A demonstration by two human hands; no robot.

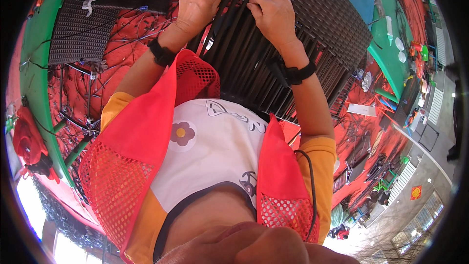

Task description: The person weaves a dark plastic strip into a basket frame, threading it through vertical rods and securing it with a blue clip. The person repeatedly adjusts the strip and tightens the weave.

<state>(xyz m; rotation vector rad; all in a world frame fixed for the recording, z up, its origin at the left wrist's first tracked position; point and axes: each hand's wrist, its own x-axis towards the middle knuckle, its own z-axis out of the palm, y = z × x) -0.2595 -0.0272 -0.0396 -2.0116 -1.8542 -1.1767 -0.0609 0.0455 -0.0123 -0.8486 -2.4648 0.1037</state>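
Observation:
A dark brown woven rattan panel (315, 11) lies at the top centre, with long parallel strands (242, 44) running from its weave towards my body. My left hand (200, 3) is at the left edge of the weave, fingers bent and pinched together near the strand ends; what lies between them is too small to tell. My right hand (273, 16) rests over the strands further right, its thumb and forefinger close together at the weave's edge. Whether it grips a strand cannot be told. Both wrists wear black bands.
Another dark woven piece (78, 36) lies at the left by a green table edge (34, 51). Loose strands lie tangled on the red floor covering (124, 33). At the right stands a green table (392, 44) with a glue bottle (389, 29). A white card (362, 110) lies below it.

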